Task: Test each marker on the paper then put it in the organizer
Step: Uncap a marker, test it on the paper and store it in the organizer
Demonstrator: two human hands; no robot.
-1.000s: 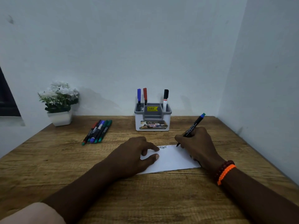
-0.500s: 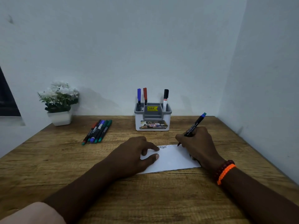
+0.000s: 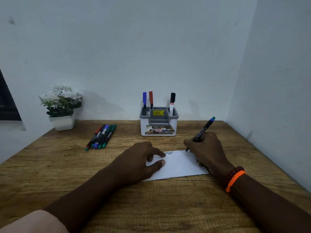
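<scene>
A white sheet of paper (image 3: 180, 166) lies on the wooden desk (image 3: 117, 199), with scribbles along its top edge. My left hand (image 3: 141, 161) presses flat on the paper's left part. My right hand (image 3: 206, 151) grips a black marker (image 3: 202, 131) with a blue-green end cap, its tip touching the paper's top right corner. Behind the paper stands a grey and white organizer (image 3: 159, 126) holding a blue, a red and a black-capped marker upright. Several loose markers (image 3: 101, 137) lie side by side to the left.
A white pot of white flowers (image 3: 61, 106) stands at the back left against the wall. A side wall (image 3: 277, 98) runs close along the desk's right edge. A dark window edge (image 3: 6, 101) shows at far left.
My right hand has shifted slightly right along the paper's top edge with the marker, and faint marks now trail behind the tip. My left hand has not moved.
</scene>
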